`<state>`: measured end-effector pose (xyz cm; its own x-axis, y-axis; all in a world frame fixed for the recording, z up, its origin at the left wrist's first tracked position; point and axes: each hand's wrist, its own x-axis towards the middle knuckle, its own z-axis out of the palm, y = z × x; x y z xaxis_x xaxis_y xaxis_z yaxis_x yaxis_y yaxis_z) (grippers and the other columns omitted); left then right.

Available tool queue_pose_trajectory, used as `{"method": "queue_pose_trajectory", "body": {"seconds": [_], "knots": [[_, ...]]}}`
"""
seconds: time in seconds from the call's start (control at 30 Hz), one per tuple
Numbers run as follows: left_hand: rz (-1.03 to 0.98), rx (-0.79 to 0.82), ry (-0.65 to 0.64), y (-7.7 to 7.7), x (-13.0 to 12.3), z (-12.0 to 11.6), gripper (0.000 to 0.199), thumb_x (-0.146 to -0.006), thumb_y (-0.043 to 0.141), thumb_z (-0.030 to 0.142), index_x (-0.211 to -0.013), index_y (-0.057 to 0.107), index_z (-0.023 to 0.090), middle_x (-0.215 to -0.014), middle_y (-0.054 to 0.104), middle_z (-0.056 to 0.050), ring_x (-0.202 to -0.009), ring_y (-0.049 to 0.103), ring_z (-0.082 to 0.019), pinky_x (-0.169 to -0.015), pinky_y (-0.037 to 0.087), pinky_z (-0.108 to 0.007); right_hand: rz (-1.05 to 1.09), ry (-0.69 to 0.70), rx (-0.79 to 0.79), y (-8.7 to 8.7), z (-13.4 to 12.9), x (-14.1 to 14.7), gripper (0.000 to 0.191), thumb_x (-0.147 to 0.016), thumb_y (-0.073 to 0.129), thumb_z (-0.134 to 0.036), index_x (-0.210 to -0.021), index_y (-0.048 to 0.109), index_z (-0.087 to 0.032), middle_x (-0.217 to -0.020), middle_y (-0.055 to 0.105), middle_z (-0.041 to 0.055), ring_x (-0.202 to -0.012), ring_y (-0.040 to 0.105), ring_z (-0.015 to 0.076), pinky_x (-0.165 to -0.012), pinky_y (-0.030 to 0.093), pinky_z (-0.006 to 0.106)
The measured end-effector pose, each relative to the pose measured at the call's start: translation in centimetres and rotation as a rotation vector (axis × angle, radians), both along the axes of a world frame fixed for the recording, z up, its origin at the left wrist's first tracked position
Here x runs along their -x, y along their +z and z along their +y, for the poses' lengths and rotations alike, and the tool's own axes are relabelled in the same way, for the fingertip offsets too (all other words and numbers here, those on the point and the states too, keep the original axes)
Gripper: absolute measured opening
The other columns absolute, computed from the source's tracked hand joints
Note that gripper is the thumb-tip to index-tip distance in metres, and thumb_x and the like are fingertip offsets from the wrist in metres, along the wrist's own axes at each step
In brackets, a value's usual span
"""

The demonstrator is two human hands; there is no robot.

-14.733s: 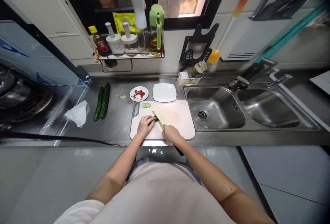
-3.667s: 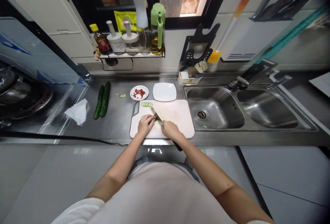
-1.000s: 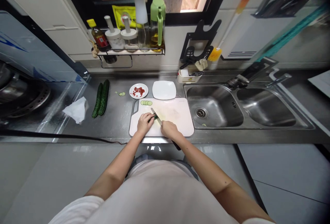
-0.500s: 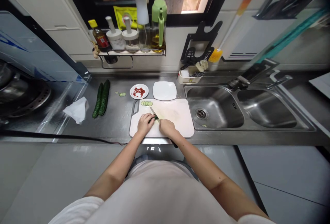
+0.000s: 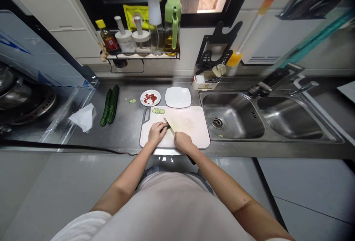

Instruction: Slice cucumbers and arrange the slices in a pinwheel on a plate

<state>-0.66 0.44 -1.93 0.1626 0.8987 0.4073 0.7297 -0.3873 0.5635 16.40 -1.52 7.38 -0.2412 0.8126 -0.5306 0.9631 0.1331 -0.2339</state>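
Note:
My left hand (image 5: 155, 134) is closed on a short dark-green piece of cucumber (image 5: 168, 126) on the white cutting board (image 5: 194, 137), its fingers hiding most of the piece. My right hand (image 5: 183, 142) grips a knife (image 5: 169, 125), whose blade points away from me and lies against the right side of that piece. The dark end of the knife's handle sticks out below my wrist. Along the board's far left edge lies an overlapping row of cucumber slices (image 5: 158, 111).
Beyond the board stand a plate of chopped red bits (image 5: 142, 98) and a white square plate (image 5: 178, 97). Two whole cucumbers (image 5: 112, 105) and a crumpled white tissue (image 5: 83, 118) lie left. The double sink (image 5: 235, 117) adjoins the board's right. Bottles fill the wall rack (image 5: 144, 57).
My right hand has drawn back toward me and slightly right, pulling the knife along with it. My left hand stays almost in place on the cucumber piece.

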Motion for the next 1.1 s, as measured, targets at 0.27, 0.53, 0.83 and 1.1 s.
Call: {"method": "queue_pose_trajectory", "body": {"seconds": [0.27,0.53,0.83,1.1], "knots": [[-0.003,0.000,0.005,-0.1,0.0,0.0,0.020,-0.089,0.055,0.028,-0.104,0.068,0.023,-0.104,0.067,-0.005,-0.099,0.058,-0.019,-0.089,0.047,-0.035,0.023,0.005,-0.019,-0.2,0.3,0.1,0.032,-0.090,0.038,-0.016,-0.110,0.061,-0.012,-0.107,0.068,0.0176,-0.102,0.064,0.0250,-0.079,0.045,0.031],[-0.006,0.002,0.005,0.0,0.0,0.0,0.020,-0.089,0.055,0.028,-0.105,0.068,0.023,-0.103,0.067,-0.005,-0.097,0.058,-0.019,-0.089,0.047,-0.035,0.026,-0.019,-0.055,-0.7,0.8,1.0,0.031,-0.091,0.038,-0.017,-0.113,0.060,-0.013,-0.108,0.068,0.0168,-0.102,0.064,0.0237,-0.080,0.045,0.030],[-0.011,-0.020,0.002,0.0,-0.1,-0.1,0.020,-0.089,0.055,0.027,-0.104,0.068,0.023,-0.103,0.067,-0.005,-0.096,0.058,-0.019,-0.088,0.048,-0.035,0.031,-0.052,-0.045,-0.2,1.6,1.9,0.033,-0.091,0.040,-0.018,-0.117,0.059,-0.012,-0.111,0.067,0.0157,-0.105,0.063,0.0225,-0.083,0.044,0.029],[-0.010,-0.029,0.009,0.2,-0.3,-0.2,0.020,-0.089,0.055,0.027,-0.104,0.068,0.024,-0.102,0.067,-0.005,-0.095,0.059,-0.018,-0.086,0.048,-0.035,0.011,-0.047,-0.056,-0.2,0.5,1.2,0.031,-0.091,0.040,-0.018,-0.115,0.060,-0.012,-0.109,0.068,0.0166,-0.104,0.063,0.0229,-0.082,0.045,0.029]]}}
